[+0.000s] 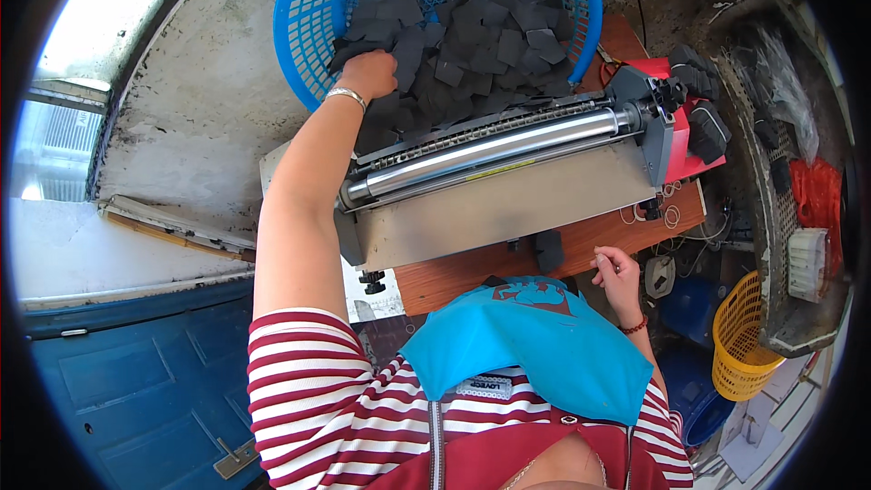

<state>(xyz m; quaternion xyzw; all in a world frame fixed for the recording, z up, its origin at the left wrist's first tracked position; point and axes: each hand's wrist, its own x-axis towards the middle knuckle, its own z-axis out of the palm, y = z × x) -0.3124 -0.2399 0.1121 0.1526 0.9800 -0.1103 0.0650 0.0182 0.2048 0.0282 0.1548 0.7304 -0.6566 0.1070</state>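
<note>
My left arm reaches across a roller machine into a blue plastic basket. My left hand rests among flat black square pieces, its fingers curled down; the fingertips and anything between them are hidden. In front of my body on the right, my right hand hangs near the table edge, fingers curled in with nothing visible in them. The machine has a long shiny metal roller and a flat metal plate on my side. A black piece lies on the wooden table below the plate.
Bundled black pieces sit by the machine's red right end. Further right are a yellow basket, blue containers and a ledge with a red bag. A blue door stands left. Loose wires hang near the table's right end.
</note>
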